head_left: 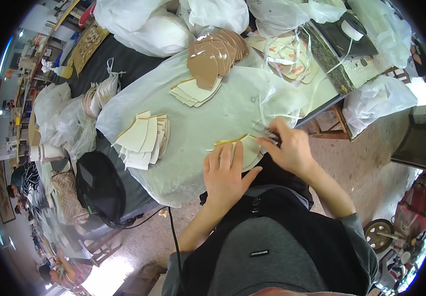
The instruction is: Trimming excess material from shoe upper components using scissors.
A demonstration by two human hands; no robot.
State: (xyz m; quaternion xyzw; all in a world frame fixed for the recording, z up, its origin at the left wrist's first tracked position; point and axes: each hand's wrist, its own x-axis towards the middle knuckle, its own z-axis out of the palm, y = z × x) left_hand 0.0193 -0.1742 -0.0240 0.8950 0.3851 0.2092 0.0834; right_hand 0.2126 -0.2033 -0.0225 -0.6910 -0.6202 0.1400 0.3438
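My left hand lies palm down with its fingers stretched out over a fan of white cut pieces with a yellowish edge, near the table's front edge. My right hand is closed, thumb against fingers, around a small dark metallic tool at the right end of that fan. The fingers hide most of the tool, so its kind cannot be made out. To the left sits a larger fan of white cut pieces, and a smaller white stack lies farther back. Behind it, glossy brown cut pieces overlap.
A translucent plastic sheet covers the work surface. Full white plastic bags line the back. A tape roll stands back right. A black bag sits at the left edge, with a cable hanging nearby.
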